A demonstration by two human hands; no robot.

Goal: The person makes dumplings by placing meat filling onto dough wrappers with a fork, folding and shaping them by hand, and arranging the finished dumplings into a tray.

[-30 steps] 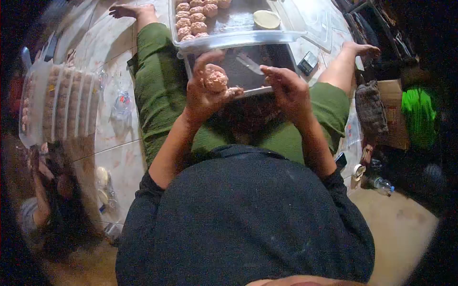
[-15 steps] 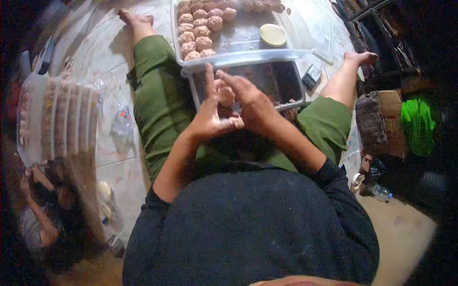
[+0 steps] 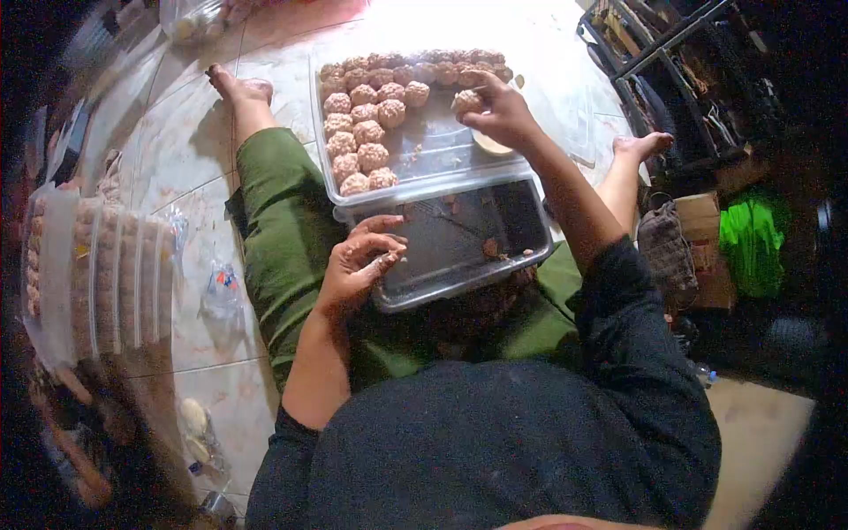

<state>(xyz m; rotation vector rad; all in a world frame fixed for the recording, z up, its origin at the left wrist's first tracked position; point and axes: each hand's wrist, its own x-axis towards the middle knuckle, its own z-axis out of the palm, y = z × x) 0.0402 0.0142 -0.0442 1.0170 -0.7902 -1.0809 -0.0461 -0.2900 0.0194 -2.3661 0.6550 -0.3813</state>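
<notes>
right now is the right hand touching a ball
Touching: the head view shows the right hand with a ball gripped between its thumb and fingers, over the clear box.

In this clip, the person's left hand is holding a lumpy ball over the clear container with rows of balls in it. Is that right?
Not quite: it is the right hand that holds the lumpy ball over the clear container with rows of balls in it. The head view shows the left hand beside the dark tray, with no ball visible in it.
</notes>
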